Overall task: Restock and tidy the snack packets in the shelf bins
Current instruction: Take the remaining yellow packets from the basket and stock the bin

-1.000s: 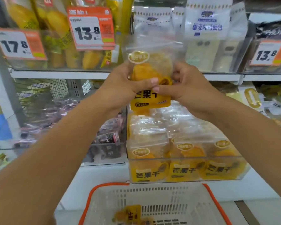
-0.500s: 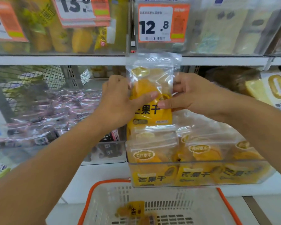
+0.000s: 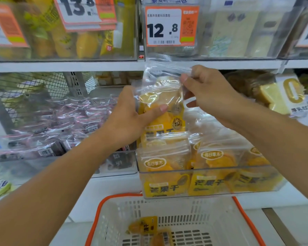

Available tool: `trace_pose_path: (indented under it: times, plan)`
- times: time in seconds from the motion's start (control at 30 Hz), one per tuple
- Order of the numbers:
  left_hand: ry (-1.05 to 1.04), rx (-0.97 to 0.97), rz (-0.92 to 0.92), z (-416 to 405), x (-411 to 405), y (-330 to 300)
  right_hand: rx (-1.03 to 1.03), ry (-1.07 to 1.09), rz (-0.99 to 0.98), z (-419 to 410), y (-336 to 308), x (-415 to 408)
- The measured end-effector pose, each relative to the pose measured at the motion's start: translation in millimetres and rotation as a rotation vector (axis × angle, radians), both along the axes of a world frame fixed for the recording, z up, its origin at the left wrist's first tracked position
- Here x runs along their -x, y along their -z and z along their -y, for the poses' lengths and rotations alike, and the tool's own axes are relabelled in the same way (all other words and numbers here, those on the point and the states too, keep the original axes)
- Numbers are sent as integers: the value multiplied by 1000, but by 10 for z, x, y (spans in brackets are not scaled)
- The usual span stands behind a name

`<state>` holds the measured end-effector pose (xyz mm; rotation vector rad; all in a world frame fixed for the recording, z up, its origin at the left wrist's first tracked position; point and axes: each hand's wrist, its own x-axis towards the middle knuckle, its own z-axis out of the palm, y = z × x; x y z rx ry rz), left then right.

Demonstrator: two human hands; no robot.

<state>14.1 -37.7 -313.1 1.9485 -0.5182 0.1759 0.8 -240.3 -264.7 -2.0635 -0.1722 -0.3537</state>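
- Shelf [image 3: 64,65] with clear bins fills our view; the camera sits lower and closer than a second ago, so the 12.8 price tag [image 3: 171,25] now shows above the hands.
- Clear bin [image 3: 210,181] on the lower shelf: rows of yellow mango packets standing upright, front faces out. It looks nearly full from here.
- Neighbour bin [image 3: 60,125] to the left holds purple-tinted packets, blurred, so we skip the details.
- White basket with orange rim [image 3: 100,206] sits below the bin; a couple of mango packets [image 3: 144,226] are left in it, so restocking isn't finished, we judge.
- Mango packet in hand [image 3: 162,107]: upright, over the back left part of the clear bin, bottom edge hidden behind the front-row packets. It has come down from chest height a second ago and is now partly inside the bin.
- Left hand [image 3: 130,118] grips the packet's left side, thumb pressed across the front.
- Right hand [image 3: 208,89] has shifted from the packet's middle to its top right corner and now pinches the clear top seal between thumb and fingers.
- What that means: we read this as the seating step, steering the packet into the row behind the front ones.
- Next it probably needs a push down and squaring up with its neighbours; the slippery film could tip the front row.
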Motion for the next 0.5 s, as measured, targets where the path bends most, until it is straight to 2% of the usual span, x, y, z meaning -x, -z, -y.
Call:
trace_pose_path:
  times: [0.13, 0.27, 0.37, 0.5]
  plan:
    - [50, 75, 4, 45, 85, -32, 71, -8, 80, 31, 0, 15]
    - [87, 97, -15, 38, 64, -26, -14, -29, 254, 103, -57, 52]
    - [87, 87, -32, 31, 29, -12, 129, -44, 259, 156, -125, 43]
    - [70, 52, -62, 22, 25, -9, 337, -145, 156, 106, -90, 32]
